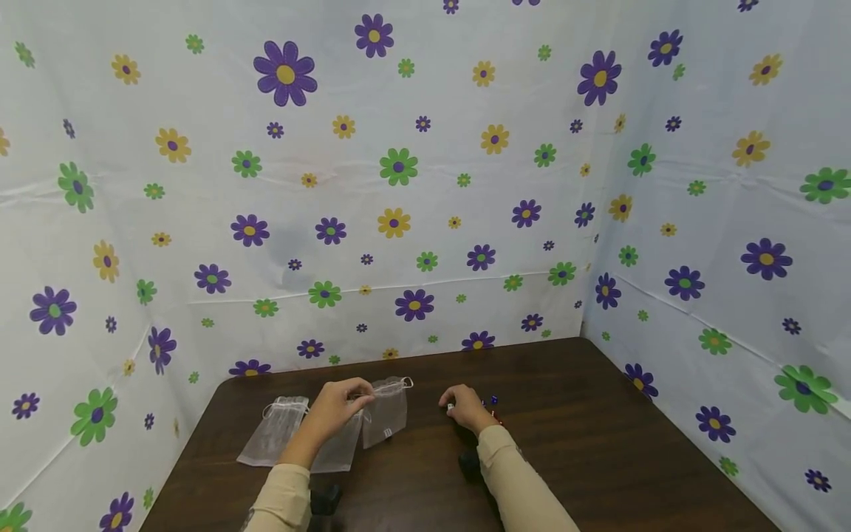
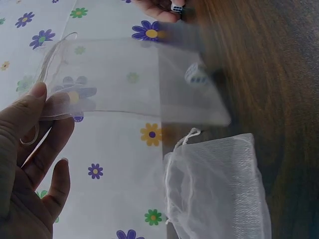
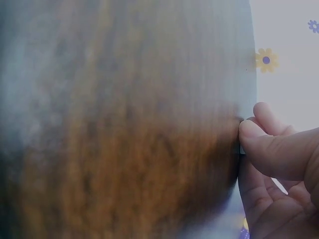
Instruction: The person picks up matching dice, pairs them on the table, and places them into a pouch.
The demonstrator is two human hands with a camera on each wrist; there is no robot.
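Nearest, the forearms are covered by beige long sleeves (image 1: 521, 484), and black objects (image 1: 326, 499) are seen beneath the wrists. Two flat, white, sheer drawstring pouches (image 1: 275, 436) are laid side by side on the dark brown wood-grain counter (image 1: 612, 443), partly hidden by the left arm. The two hands are held well apart. By the left hand (image 1: 332, 406), another sheer white drawstring pouch (image 1: 388, 417) is pinched at its gathered, corded top between thumb and fingers; its body is hung to the right, and a white die with dark pips (image 2: 196, 74) is contained near its bottom. By the right hand (image 1: 467, 408), a second white die (image 1: 450, 406) is pinched between thumb and fingertips, to the right of the held pouch. Just beyond that hand, small shiny blue (image 1: 494, 400) and red pieces (image 1: 500, 423) are partly covered; they seem to be dice, though too little is shown to be sure. Farthest off, the counter is enclosed by a white sheet printed with purple, green and yellow flowers (image 1: 439, 199).
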